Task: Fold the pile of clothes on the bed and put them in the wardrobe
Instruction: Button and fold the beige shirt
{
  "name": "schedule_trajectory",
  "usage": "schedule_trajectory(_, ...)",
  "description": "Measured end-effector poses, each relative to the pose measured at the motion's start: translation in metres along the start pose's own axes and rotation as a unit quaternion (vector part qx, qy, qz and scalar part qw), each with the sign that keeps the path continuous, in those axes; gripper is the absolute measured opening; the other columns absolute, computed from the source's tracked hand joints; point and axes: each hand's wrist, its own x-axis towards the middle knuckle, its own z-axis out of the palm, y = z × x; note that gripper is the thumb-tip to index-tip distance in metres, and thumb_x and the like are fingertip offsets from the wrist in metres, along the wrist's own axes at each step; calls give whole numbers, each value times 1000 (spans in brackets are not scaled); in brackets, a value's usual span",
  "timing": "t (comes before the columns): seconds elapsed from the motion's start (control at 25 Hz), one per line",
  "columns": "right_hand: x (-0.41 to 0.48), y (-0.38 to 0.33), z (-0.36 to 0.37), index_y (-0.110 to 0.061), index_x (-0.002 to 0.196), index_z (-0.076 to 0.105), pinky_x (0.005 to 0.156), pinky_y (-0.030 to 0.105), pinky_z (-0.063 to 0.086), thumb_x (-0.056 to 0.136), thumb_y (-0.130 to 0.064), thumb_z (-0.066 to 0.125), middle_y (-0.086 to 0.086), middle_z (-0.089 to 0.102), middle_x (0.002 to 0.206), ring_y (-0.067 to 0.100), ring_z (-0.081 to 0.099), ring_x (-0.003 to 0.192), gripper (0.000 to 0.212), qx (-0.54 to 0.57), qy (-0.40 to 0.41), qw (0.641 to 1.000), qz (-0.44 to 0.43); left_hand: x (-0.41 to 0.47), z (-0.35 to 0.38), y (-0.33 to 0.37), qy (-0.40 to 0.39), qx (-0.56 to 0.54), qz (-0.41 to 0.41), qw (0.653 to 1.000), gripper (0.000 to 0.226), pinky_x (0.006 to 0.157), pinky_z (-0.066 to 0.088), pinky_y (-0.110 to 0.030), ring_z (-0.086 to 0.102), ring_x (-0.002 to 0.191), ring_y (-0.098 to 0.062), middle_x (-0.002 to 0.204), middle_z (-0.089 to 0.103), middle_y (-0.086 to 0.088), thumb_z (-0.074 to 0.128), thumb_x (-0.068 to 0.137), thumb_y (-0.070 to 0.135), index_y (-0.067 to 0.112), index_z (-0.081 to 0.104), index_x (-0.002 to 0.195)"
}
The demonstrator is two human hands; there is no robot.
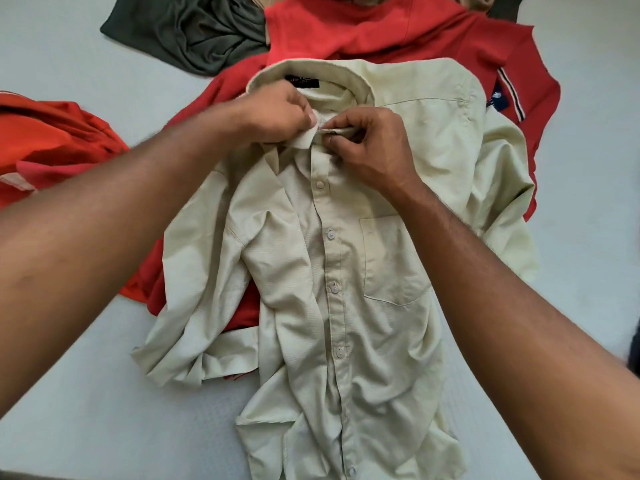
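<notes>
Item: cream shirt (346, 271), face-up mid-bed (69, 375), overlapping red garment (381, 29) toward 12 o'clock; left hand (277, 112) and right hand (374, 147) each in tight pinch grip on a collar end; risk: button slipping free, since cloth lies slack and bunched.

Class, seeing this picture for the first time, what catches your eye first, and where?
A pale cream button-up shirt lies face up across the middle, with the left hand and right hand pinching the front of its collar. Beneath and beyond it spreads a bright red polo shirt, with a dark olive garment at the top left.
</notes>
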Motion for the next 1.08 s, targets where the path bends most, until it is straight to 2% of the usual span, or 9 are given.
schedule_trajectory(0.2, -6, 10, 0, -18, 97, 82, 74, 16, 54, 81, -16, 78, -15, 74, 87, -4, 70, 80, 16, 42, 12, 999, 10, 5, 20, -10, 24, -195, -55, 979, 19, 46, 34, -19, 40, 42, -2, 53, 50, 11, 56, 92, 12, 20, 60, 75)
schedule_trajectory(0.28, -5, 10, 1, -21, 96, 81, 77, 29, 61, 79, -18, 81, -11, 77, 85, 1, 74, 80, 17, 74, 3, 997, 28, 6, 18, -12, 14, -199, -63, 978, 17, 40, 30, -19, 38, 41, -3, 56, 48, 8, 57, 92, 14, 21, 61, 77)
schedule_trajectory(0.36, -2, 10, 1, -28, 93, 79, 76, 48, 63, 75, -23, 83, -3, 79, 81, 19, 77, 77, 20, 104, -12, 993, 50, 7, 20, -13, 8, -181, -67, 981, 11, 40, 30, -19, 40, 45, -6, 62, 49, 2, 59, 91, 17, 19, 64, 81)
schedule_trajectory(0.48, 0, 13, 1, -25, 96, 79, 73, 56, 61, 73, -25, 85, 4, 78, 78, 32, 75, 73, 24, 120, -34, 990, 62, 11, 21, -15, 14, -203, -88, 975, 9, 41, 32, -20, 43, 48, -8, 68, 53, -2, 60, 91, 19, 17, 66, 85)
schedule_trajectory(0.64, 2, 8, 0, -16, 92, 80, 67, 46, 61, 78, -17, 84, -1, 77, 73, 14, 69, 61, 14, 136, -64, 986, 67, 8, 24, -17, 25, -200, -53, 978, 11, 46, 36, -23, 46, 49, -8, 72, 57, -8, 62, 85, 21, 12, 68, 87)
schedule_trajectory(0.76, 5, 0, -5, -1, 85, 76, 56, 27, 53, 81, -1, 82, 1, 71, 63, 11, 61, 52, 7, 189, -86, 973, 99, -8, 36, -19, 189, -135, 102, 967, 12, 59, 46, -16, 55, 62, 2, 83, 61, 4, 64, 84, 18, 13, 69, 94)
schedule_trajectory(0.84, 6, -3, -8, -2, 83, 76, 56, 25, 53, 81, -2, 83, 1, 70, 62, 10, 61, 52, 7, 183, -103, 972, 106, -22, 40, -18, 295, -79, 190, 933, 17, 65, 47, -12, 58, 68, -1, 95, 61, 2, 66, 82, 17, 12, 70, 97)
schedule_trajectory(1.0, 10, -3, -11, -4, 81, 76, 57, 24, 54, 78, 3, 81, 3, 71, 62, 11, 64, 54, 9, 161, -115, 971, 133, -35, 63, -24, 254, -25, 205, 945, 19, 75, 56, -28, 66, 78, -11, 95, 70, -1, 65, 83, 16, 10, 75, 98)
schedule_trajectory(1.08, 12, -2, -11, -5, 79, 76, 56, 26, 54, 76, 4, 82, 5, 71, 62, 13, 62, 53, 11, 135, -124, 973, 138, -33, 78, -31, 283, 8, 188, 940, 19, 80, 54, -33, 64, 88, -14, 99, 69, 0, 61, 84, 14, 11, 72, 100)
